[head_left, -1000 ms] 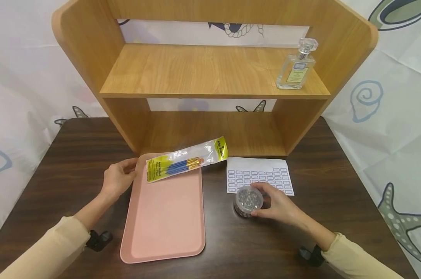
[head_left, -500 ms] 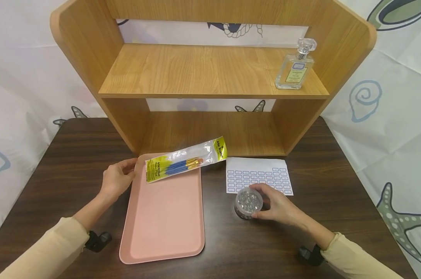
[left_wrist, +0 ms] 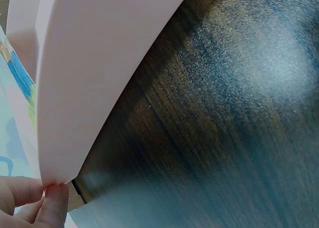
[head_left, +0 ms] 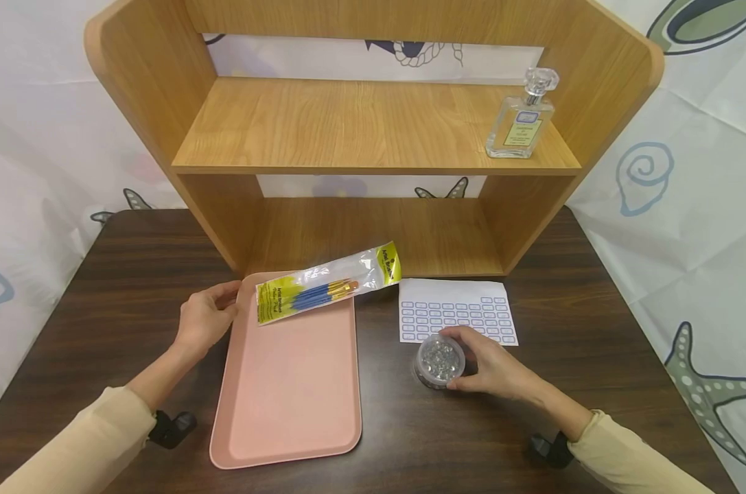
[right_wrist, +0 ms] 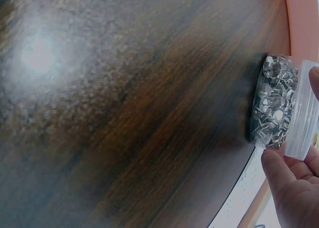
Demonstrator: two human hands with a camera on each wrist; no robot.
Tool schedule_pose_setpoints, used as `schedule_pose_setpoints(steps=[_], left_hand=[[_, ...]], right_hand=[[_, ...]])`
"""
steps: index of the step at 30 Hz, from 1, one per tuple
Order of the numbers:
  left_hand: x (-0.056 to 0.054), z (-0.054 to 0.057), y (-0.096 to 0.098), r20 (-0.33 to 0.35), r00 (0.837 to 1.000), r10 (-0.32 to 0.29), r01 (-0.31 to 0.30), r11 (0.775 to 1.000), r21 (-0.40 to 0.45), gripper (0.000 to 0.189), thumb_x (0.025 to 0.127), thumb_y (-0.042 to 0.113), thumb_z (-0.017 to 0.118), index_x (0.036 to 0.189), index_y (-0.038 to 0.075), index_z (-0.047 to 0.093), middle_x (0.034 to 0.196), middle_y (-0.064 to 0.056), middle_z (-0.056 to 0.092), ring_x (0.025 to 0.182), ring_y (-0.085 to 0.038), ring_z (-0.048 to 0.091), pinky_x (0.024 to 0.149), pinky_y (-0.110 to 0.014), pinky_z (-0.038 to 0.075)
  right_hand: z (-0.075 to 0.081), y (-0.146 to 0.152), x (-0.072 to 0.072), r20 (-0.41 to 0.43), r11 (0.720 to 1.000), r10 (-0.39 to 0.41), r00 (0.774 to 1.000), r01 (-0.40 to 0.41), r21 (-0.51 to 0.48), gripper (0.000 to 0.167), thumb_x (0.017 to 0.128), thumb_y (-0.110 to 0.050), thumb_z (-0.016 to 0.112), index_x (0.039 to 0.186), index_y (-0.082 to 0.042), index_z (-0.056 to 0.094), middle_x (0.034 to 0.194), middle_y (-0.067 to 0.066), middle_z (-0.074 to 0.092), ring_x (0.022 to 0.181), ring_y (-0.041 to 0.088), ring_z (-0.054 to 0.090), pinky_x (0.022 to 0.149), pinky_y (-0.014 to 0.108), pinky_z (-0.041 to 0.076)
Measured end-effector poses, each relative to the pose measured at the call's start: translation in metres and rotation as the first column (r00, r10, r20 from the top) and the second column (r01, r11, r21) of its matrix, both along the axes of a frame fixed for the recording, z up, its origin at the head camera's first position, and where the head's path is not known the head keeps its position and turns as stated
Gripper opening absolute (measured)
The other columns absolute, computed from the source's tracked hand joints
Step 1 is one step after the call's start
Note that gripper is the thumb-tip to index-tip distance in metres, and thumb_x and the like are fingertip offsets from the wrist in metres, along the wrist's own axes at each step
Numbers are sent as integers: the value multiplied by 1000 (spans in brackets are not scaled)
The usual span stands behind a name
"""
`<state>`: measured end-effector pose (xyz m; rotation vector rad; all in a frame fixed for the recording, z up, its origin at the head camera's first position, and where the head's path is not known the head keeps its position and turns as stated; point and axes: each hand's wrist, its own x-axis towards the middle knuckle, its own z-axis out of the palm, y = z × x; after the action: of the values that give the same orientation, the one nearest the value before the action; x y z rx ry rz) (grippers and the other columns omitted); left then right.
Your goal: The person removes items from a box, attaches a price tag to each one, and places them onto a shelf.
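Note:
My right hand grips a small clear jar of silver thumbtacks from its right side, thumb and fingers around it. In the right wrist view the thumbtack jar has a translucent lid, and its base is at or very near the tabletop. At the left, my left hand pinches the far left corner of a pink tray; the left wrist view shows thumb and fingers on the tray rim. A clear packet of blue-handled artist brushes lies slantwise across the tray's far end, overhanging its right side.
A sheet of blue-bordered labels lies just beyond the jar. Behind stands a two-level wooden shelf, with a glass perfume bottle at the upper right. All of it is on a dark wooden table.
The thumbtack jar has shifted very slightly toward the table's front, and its top shows more squarely. My left hand stays on the tray corner. The head view has drifted a little.

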<state>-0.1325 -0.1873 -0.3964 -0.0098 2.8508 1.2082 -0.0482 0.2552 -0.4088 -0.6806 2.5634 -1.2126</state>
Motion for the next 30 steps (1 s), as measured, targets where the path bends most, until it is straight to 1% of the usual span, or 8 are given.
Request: schedule_pose_setpoints(steps=[4, 9, 13, 19, 22, 24, 27, 30], left_hand=[[0, -1, 0, -1, 1000, -3, 3, 1000, 4, 41, 87, -3, 54, 127, -9, 52, 117, -28, 60, 105, -41, 60, 61, -14, 48], [0, -1, 1, -3, 1000, -7, 7, 1000, 3, 41, 87, -2, 54, 127, -9, 52, 117, -28, 60, 105, -41, 60, 62, -15, 49], [0, 0, 1, -7, 1000, -7, 7, 1000, -2, 41, 87, -3, 54, 127, -9, 52, 117, -29, 60, 105, -41, 60, 64, -19, 52], [0, 1, 3, -12, 1000, -11, 11, 1000, 0, 41, 87, -3, 54, 127, -10, 51, 117, -30, 59, 106, -42, 60, 73, -35, 56], [0, 1, 3, -10, 1000, -12, 12, 1000, 0, 41, 87, -3, 54, 127, -10, 51, 117, -30, 59, 106, -42, 60, 72, -34, 56], [0, 1, 2, -13, 1000, -11, 11, 1000, 1, 41, 87, -3, 54, 127, -10, 52, 117, -29, 60, 106, -42, 60, 70, -29, 55], [0, 1, 1, -22, 1000, -13, 13, 1000, 2, 41, 87, -2, 53, 126, -10, 52, 116, -29, 60, 106, -41, 60, 68, -25, 55], [1, 0, -1, -29, 999, -13, 13, 1000, -6, 40, 87, -1, 53, 126, -9, 52, 115, -28, 61, 106, -41, 60, 69, -26, 55]], right_hand=[[1, 1, 1, -23, 1000, 5, 1000, -4, 18, 71, 68, -10, 82, 127, 3, 45, 124, 17, 53, 113, 31, 54, 88, 36, 51], [2, 1, 2, -12, 1000, 6, 1000, -6, 12, 71, 68, -9, 82, 128, 4, 45, 125, 17, 53, 115, 32, 52, 90, 38, 49], [1, 2, 2, 4, 1000, 10, 1000, -10, -13, 72, 68, -8, 82, 128, 5, 44, 126, 18, 51, 116, 34, 51, 91, 38, 49], [3, 3, 2, 44, 999, 25, 999, -23, -40, 76, 69, -9, 82, 131, 6, 41, 130, 21, 48, 120, 36, 49, 92, 37, 48], [6, 5, 0, 65, 999, 13, 998, -10, -50, 77, 70, -13, 82, 132, 7, 40, 132, 23, 47, 122, 38, 48, 94, 39, 46], [10, 7, -3, 69, 997, -29, 997, 34, -75, 72, 73, -12, 80, 130, 9, 42, 132, 26, 48, 122, 40, 48, 94, 39, 46], [15, 12, -11, 39, 979, -160, 986, 163, -122, 57, 78, -5, 75, 125, 11, 47, 123, 28, 53, 115, 41, 53, 92, 34, 48], [19, 23, -24, -18, 940, -325, 945, 321, -117, 44, 83, -2, 69, 121, 11, 51, 113, 27, 59, 105, 37, 58, 85, 22, 51]])
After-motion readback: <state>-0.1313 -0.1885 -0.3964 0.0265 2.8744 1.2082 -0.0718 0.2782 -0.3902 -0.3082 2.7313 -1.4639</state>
